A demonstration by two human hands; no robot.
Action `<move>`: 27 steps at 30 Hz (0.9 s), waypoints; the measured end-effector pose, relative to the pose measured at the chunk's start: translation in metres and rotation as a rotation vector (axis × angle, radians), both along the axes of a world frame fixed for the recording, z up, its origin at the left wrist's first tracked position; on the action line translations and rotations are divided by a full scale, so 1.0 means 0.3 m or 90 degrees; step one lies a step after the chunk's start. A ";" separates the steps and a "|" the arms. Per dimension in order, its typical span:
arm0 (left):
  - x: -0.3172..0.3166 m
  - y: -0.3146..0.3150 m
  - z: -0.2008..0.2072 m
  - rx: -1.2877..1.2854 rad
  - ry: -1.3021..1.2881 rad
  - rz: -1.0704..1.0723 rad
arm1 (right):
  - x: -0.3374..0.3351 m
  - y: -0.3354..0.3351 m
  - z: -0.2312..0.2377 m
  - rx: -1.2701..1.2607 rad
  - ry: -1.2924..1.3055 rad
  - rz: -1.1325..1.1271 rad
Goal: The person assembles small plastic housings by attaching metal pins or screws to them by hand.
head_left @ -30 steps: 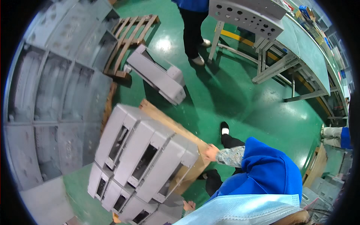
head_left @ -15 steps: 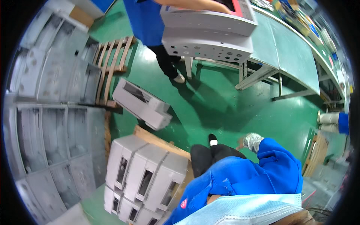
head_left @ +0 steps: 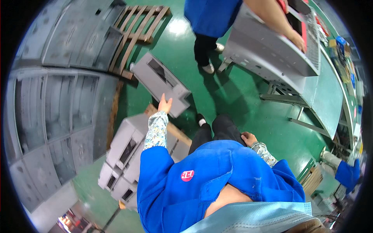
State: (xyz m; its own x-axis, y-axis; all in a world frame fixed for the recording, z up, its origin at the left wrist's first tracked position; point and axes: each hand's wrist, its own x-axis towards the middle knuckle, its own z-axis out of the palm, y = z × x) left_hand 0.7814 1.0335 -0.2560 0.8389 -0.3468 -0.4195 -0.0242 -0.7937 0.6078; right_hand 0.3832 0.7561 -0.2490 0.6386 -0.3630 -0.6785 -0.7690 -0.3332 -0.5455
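My left hand (head_left: 165, 104) reaches forward with its fingers apart and holds nothing. It overlaps the near edge of a light grey machine housing (head_left: 161, 83) with a long dark slot; I cannot tell whether they touch. Below my left forearm stands a stack of similar grey housings (head_left: 123, 145), partly hidden by the sleeve. My right hand (head_left: 248, 138) hangs beside my right thigh, fingers loosely bent and nothing in them.
At the upper right a co-worker in blue (head_left: 211, 17) has their hands at a large grey housing (head_left: 264, 50) by a pale worktable (head_left: 326, 97). Wooden pallets (head_left: 134, 37) and rows of grey cabinets (head_left: 58, 112) line the left side.
My left arm has come into view, reaching toward the single housing. My right hand has lowered to my thigh. The view has turned, and the co-worker and large housing appear farther right.
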 end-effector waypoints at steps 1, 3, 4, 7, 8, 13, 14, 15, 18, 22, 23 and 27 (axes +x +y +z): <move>0.039 -0.020 -0.009 -0.019 -0.059 -0.029 | 0.035 -0.014 0.017 -0.012 -0.009 -0.027; 0.121 0.141 -0.101 -0.027 -0.104 -0.026 | 0.159 0.018 0.044 -0.021 0.032 0.050; 0.133 0.143 -0.129 -0.051 -0.097 -0.042 | 0.189 0.009 0.037 -0.011 0.033 0.040; 0.143 0.153 -0.160 -0.066 0.074 -0.002 | 0.285 -0.048 -0.026 -0.103 0.060 0.195; 0.130 0.129 -0.173 -0.002 0.094 -0.037 | 0.319 -0.073 -0.021 -0.123 0.108 0.210; 0.117 0.024 -0.053 0.092 0.082 -0.171 | 0.377 -0.106 0.021 -0.168 -0.048 -0.012; 0.142 0.022 -0.059 0.091 0.098 -0.183 | 0.397 -0.095 0.030 -0.157 -0.046 -0.036; 0.202 0.051 -0.065 0.093 0.103 -0.178 | 0.459 -0.064 0.050 -0.157 -0.064 -0.046; 0.298 0.013 -0.049 0.065 0.063 -0.239 | 0.503 0.017 0.069 -0.037 -0.079 0.031; 0.382 -0.032 -0.029 -0.113 0.109 -0.203 | 0.582 0.032 0.117 -0.034 -0.072 0.151; 0.406 -0.050 -0.022 -0.130 0.119 -0.186 | 0.594 0.030 0.122 -0.024 -0.095 0.136; 0.413 -0.255 0.061 -0.218 0.200 -0.093 | 0.627 -0.102 0.231 0.013 -0.119 0.086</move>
State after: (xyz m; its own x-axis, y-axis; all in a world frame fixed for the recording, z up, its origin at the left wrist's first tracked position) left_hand 0.9053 0.9569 -0.2376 0.6225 -0.6131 -0.4864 0.1064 -0.5494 0.8288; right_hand 0.5712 0.7256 -0.1797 0.7957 -0.2530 -0.5504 -0.6032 -0.4146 -0.6814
